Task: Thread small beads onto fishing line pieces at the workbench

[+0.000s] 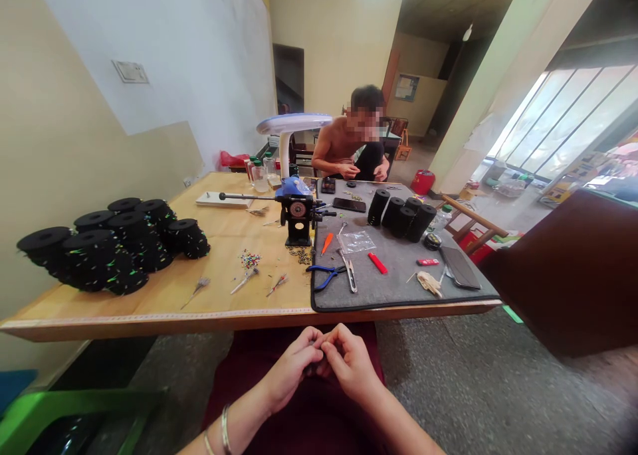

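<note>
Just off the table's near edge, over my lap, my left hand and my right hand meet with fingertips pinched together. Whatever they hold, if anything, is too small or hidden to make out. On the grey mat beyond them lie blue-handled pliers, metal thread snips, a red lighter, an orange-handled tool and a clear plastic bag. Small bundles of thin stems, one of them a red-tipped bundle, rest on the bare wood near a pile of coloured beads.
Black foam rolls with bright bits crowd the table's left; more black rolls stand on the mat. A black device with a dial is mid-table below a lamp. Across sits another person, hands raised. A phone lies right.
</note>
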Demonstrator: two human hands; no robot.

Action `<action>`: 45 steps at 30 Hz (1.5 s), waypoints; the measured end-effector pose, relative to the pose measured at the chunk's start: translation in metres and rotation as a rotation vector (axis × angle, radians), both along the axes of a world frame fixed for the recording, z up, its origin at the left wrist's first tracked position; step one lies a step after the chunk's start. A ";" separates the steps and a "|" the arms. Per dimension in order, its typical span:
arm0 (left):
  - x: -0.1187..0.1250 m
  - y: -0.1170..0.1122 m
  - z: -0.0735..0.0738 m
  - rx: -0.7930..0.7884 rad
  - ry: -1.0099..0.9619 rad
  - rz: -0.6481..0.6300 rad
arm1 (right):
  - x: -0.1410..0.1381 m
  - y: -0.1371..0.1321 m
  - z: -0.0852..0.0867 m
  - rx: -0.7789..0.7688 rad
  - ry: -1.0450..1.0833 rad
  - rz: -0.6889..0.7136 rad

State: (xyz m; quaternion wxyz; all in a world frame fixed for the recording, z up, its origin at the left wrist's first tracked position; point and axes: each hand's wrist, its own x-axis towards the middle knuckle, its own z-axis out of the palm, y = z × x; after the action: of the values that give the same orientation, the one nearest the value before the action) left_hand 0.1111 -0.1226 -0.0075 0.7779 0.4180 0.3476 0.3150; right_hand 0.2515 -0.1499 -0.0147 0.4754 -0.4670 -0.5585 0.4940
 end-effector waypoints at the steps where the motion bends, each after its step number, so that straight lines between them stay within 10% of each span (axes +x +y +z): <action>1: 0.000 0.000 0.000 0.017 -0.002 -0.003 | 0.000 0.001 0.001 -0.014 0.010 0.007; 34: -0.013 0.001 -0.005 0.041 -0.084 0.026 | 0.021 0.025 0.006 -0.073 0.214 -0.271; 45: -0.031 0.002 0.005 0.027 -0.154 0.143 | 0.010 0.052 -0.003 0.082 -0.202 -0.208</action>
State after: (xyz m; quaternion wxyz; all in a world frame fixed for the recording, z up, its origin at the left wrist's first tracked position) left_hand 0.0796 -0.1204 -0.0026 0.7722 0.3772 0.3113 0.4056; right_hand 0.2620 -0.0975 -0.0180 0.4842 -0.5497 -0.5718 0.3693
